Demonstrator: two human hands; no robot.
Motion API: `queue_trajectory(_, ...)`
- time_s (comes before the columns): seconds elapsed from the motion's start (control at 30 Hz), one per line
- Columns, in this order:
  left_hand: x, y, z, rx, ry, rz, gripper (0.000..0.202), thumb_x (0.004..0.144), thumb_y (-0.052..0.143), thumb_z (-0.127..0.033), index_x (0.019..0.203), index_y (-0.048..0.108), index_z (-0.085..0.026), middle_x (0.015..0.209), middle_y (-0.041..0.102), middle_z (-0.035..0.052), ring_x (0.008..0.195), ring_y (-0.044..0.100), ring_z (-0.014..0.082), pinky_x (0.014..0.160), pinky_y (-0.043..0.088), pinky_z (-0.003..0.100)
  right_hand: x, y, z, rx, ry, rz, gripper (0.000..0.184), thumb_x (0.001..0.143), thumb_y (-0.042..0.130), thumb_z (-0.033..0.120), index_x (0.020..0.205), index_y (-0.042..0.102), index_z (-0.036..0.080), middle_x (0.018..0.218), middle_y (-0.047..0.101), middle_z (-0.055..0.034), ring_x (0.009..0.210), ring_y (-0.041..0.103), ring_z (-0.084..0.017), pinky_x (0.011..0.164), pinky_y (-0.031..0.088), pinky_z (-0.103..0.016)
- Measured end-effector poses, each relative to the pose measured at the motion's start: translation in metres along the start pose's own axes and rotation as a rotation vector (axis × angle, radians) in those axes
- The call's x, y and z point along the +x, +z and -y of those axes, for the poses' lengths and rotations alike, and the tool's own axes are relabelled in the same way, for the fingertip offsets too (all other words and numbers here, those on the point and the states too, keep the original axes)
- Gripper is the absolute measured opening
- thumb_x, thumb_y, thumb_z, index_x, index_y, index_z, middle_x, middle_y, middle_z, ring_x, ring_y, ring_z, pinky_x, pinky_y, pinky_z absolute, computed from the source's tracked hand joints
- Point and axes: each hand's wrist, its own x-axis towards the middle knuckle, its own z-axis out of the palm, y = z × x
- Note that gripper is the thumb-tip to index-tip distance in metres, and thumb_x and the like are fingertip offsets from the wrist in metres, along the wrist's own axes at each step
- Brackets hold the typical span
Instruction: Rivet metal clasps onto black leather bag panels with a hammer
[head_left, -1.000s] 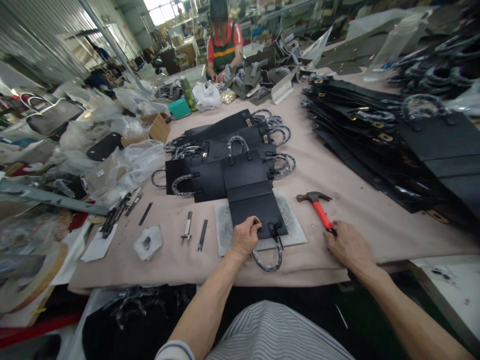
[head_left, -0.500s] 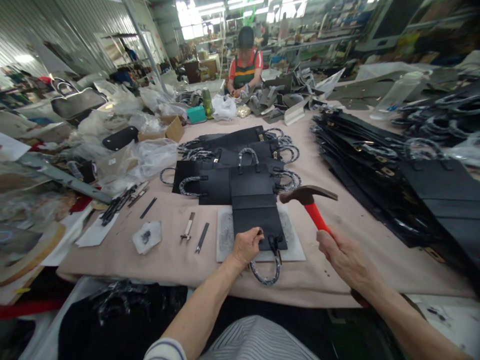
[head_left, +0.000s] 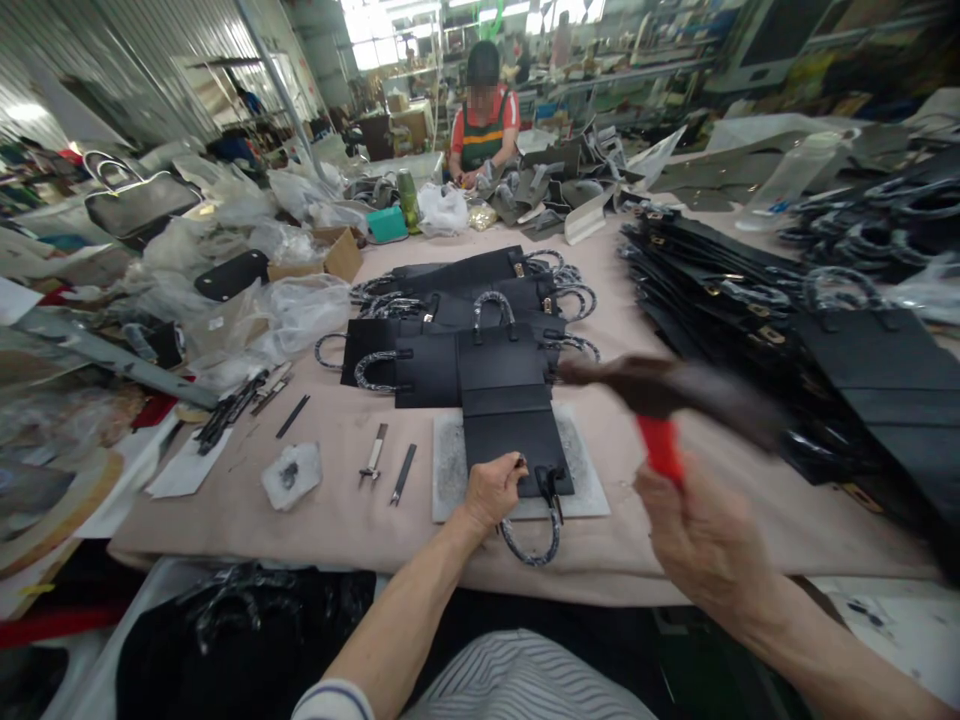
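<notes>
My left hand (head_left: 491,492) is closed in a pinch over a black leather bag panel (head_left: 510,435). A small dark-tipped tool (head_left: 522,460) pokes out above its thumb and fingers; the rest is hidden. Beneath the panel lies a pale slab (head_left: 450,470), and a plastic-wrapped handle (head_left: 534,556) hangs off the near end towards me. To the right, my right hand (head_left: 701,535) grips a claw hammer (head_left: 664,435) by its red handle. The hammer is raised above the table and its head is smeared by motion.
More black bag panels (head_left: 427,370) with wrapped handles lie beyond the slab. Slim metal tools (head_left: 403,475) and a whitish lump (head_left: 291,476) are on the left. Stacked black panels (head_left: 720,330) fill the right side. A co-worker (head_left: 484,130) sits across the table.
The hammer has come up nearer to me and swung, its head now blurred. My left hand and the panel under it have stayed in place.
</notes>
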Motion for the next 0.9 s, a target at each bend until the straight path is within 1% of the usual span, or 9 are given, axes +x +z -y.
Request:
queue_trajectory(0.1,0.000,0.000,0.001,0.051,-0.027,0.019,0.014,0.098,0.055,-0.017,0.101,0.069,-0.020,0.083,0.074,0.0039,0.074,0.073,0.0185,0.073,0.057,0.026,-0.012,0.015,-0.017,-0.136,-0.016,0.352,0.035,0.100,0.036,0.049,0.076,0.047,0.026,0.050,0.053,-0.0005,0.037,0.041,-0.016,0.047,0.016,-0.032)
queue_trajectory(0.13,0.000,0.001,0.002,0.059,-0.034,0.018,0.013,0.098,0.056,-0.017,0.099,0.069,-0.020,0.082,0.074,0.0039,0.074,0.073,0.0186,0.073,0.057,0.026,-0.014,0.018,-0.022,-0.167,0.003,0.415,0.034,0.100,0.037,0.049,0.078,0.048,0.026,0.051,0.054,-0.0009,0.038,0.043,-0.017,0.048,0.015,-0.032)
queue_trajectory(0.3,-0.001,0.001,0.003,0.019,-0.012,0.015,0.013,0.099,0.056,-0.018,0.099,0.069,-0.019,0.094,0.077,0.0064,0.084,0.074,0.0186,0.082,0.058,0.027,-0.013,0.018,-0.022,-0.157,0.096,0.290,0.033,0.102,0.033,0.047,0.081,0.047,0.025,0.055,0.056,-0.0023,0.045,0.050,-0.018,0.051,0.023,-0.031)
queue_trajectory(0.43,-0.001,-0.002,0.002,0.056,-0.035,0.042,0.016,0.099,0.055,-0.018,0.101,0.070,-0.020,0.086,0.076,0.0046,0.079,0.074,0.0186,0.077,0.058,0.026,-0.014,0.020,-0.018,-0.194,0.098,0.493,0.028,0.099,0.040,0.044,0.084,0.051,0.024,0.058,0.060,-0.0034,0.044,0.049,-0.017,0.052,0.016,-0.032)
queue_trajectory(0.5,-0.001,-0.002,0.000,0.047,-0.026,0.037,0.015,0.099,0.055,-0.018,0.100,0.070,-0.020,0.087,0.076,0.0048,0.080,0.074,0.0189,0.078,0.057,0.026,-0.014,0.021,-0.024,-0.173,0.156,0.523,0.029,0.100,0.040,0.045,0.084,0.052,0.024,0.058,0.059,-0.0027,0.046,0.049,-0.017,0.053,0.018,-0.032)
queue_trajectory(0.6,0.000,-0.003,-0.002,0.022,-0.004,0.034,0.015,0.100,0.055,-0.019,0.096,0.069,-0.020,0.089,0.076,0.0051,0.082,0.074,0.0187,0.080,0.057,0.027,-0.014,0.024,-0.046,-0.033,0.315,0.477,0.035,0.099,0.039,0.050,0.079,0.050,0.023,0.059,0.056,-0.0015,0.051,0.050,-0.016,0.053,0.026,-0.029)
queue_trajectory(0.7,0.001,-0.004,-0.004,0.018,-0.010,0.039,0.014,0.100,0.054,-0.018,0.097,0.068,-0.020,0.090,0.076,0.0048,0.082,0.074,0.0184,0.081,0.058,0.027,-0.020,0.035,-0.077,0.125,0.611,0.497,0.040,0.100,0.032,0.053,0.077,0.047,0.023,0.059,0.053,0.0009,0.048,0.048,-0.014,0.049,0.032,-0.026)
queue_trajectory(0.77,0.002,-0.005,-0.004,0.014,-0.014,0.039,0.013,0.100,0.055,-0.018,0.099,0.068,-0.020,0.092,0.076,0.0050,0.083,0.074,0.0186,0.081,0.058,0.027,-0.027,0.044,-0.098,0.091,0.748,0.504,0.041,0.101,0.028,0.051,0.079,0.048,0.023,0.060,0.052,0.0019,0.045,0.047,-0.014,0.047,0.034,-0.026)
queue_trajectory(0.9,0.002,-0.007,-0.004,0.001,-0.022,0.039,0.013,0.100,0.055,-0.019,0.100,0.067,-0.021,0.093,0.076,0.0048,0.085,0.075,0.0183,0.081,0.057,0.026,-0.034,0.058,-0.122,-0.134,0.712,0.411,0.030,0.099,0.040,0.038,0.083,0.056,0.019,0.075,0.061,-0.0081,0.064,0.061,-0.021,0.062,0.046,-0.033)
